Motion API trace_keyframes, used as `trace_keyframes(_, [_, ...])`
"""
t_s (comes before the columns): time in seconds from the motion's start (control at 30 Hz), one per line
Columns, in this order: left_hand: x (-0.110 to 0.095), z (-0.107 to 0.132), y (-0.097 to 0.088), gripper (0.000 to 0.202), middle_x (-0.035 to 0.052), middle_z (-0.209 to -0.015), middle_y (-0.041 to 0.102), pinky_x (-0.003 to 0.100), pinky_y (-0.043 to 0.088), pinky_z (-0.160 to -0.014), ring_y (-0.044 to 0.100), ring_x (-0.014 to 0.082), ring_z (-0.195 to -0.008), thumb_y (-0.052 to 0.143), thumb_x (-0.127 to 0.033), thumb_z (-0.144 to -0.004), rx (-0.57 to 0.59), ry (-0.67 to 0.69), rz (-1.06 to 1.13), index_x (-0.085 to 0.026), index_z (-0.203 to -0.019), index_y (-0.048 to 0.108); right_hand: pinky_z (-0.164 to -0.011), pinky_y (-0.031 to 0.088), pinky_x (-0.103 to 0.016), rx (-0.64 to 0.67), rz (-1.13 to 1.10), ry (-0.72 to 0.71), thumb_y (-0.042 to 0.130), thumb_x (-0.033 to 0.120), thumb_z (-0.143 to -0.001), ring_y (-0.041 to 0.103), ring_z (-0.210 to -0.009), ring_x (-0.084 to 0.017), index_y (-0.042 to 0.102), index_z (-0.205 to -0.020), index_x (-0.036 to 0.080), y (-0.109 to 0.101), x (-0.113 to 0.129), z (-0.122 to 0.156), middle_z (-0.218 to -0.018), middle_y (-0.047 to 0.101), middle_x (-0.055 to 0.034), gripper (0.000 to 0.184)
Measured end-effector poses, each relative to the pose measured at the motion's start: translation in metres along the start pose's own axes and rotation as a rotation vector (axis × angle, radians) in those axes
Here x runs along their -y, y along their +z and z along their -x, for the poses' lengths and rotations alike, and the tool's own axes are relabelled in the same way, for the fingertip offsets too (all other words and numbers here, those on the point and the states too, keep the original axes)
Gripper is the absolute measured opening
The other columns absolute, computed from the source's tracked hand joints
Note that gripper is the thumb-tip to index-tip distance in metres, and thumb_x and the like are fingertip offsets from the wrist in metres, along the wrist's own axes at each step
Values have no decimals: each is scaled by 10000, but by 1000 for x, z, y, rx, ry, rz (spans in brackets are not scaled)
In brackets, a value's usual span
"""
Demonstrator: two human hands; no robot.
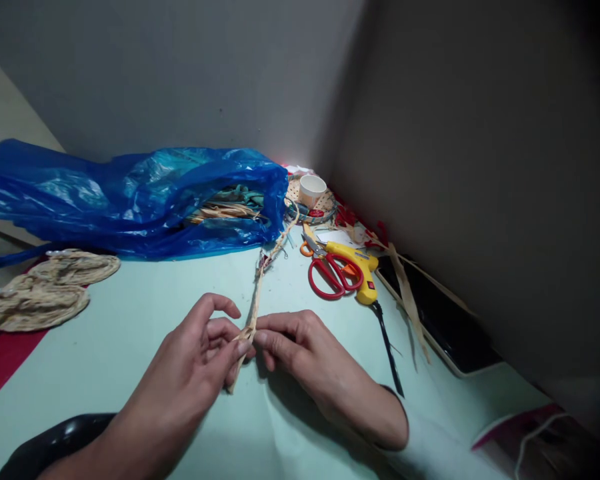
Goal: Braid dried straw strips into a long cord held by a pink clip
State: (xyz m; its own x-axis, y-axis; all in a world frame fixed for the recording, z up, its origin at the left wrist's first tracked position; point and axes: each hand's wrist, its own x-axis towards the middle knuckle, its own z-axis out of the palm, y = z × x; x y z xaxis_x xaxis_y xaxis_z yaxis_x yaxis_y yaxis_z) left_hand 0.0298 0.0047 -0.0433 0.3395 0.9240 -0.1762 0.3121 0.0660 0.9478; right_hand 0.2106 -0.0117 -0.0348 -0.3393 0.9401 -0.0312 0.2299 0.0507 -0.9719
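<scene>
A braid of pale, straw-like strands [256,300] runs from between my hands away toward the back of the table. My left hand [195,360] pinches its near end between thumb and fingers, the index finger raised and bent. From the right, my right hand [300,350] pinches the same spot with thumb and index finger. A short loose end of strand hangs below my left thumb. Farther along, a small dark clip or pin [263,261] appears to sit on the braid; its kind is hard to make out.
A blue plastic bag [145,200] holding strands lies at the back left, near woven straw soles [40,293]. Red-handled scissors [336,275] rest against a yellow glue gun [367,283]. A white cup [312,190] and a dark tablet-like device [445,327] are by the right wall.
</scene>
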Motion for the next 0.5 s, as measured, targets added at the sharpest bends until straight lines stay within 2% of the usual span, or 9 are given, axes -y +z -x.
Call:
trace_keyframes(0.13, [0, 3, -1, 180, -96, -611, 546, 240, 431, -525, 540, 135, -549, 503, -409, -944, 7, 101, -187, -289, -1017, 391, -669, 360, -231, -89, 132, -3, 500, 138, -956, 500, -654, -103, 665, -737, 156, 4, 3, 1, -683, 606, 22, 275])
trace_keyframes(0.27, [-2, 5, -1, 154, -97, -597, 541, 245, 428, -516, 538, 142, -528, 478, -410, -962, 18, 118, -219, -291, -1020, 400, -728, 398, -237, -119, 113, -8, 510, 149, -950, 579, -758, -128, 710, -829, 142, 5, 3, 1, -814, 697, -23, 234])
trace_keyframes(0.4, [-6, 5, -4, 175, -76, -579, 552, 240, 417, -485, 539, 148, -510, 472, -447, -966, 32, 110, -261, -273, -957, 480, -639, 385, -219, -154, -30, 19, 549, 205, -915, 510, -657, -109, 725, -790, 138, 6, 0, 1, -697, 629, 8, 226])
trace_keyframes(0.5, [-7, 6, -8, 258, -52, -569, 577, 242, 403, -485, 530, 138, -490, 492, -438, -961, -12, 229, -445, -253, -794, 556, -541, 308, -223, -187, -80, 83, 575, 250, -877, 380, -586, -98, 728, -747, 128, 8, -1, 1, -595, 500, 35, 235])
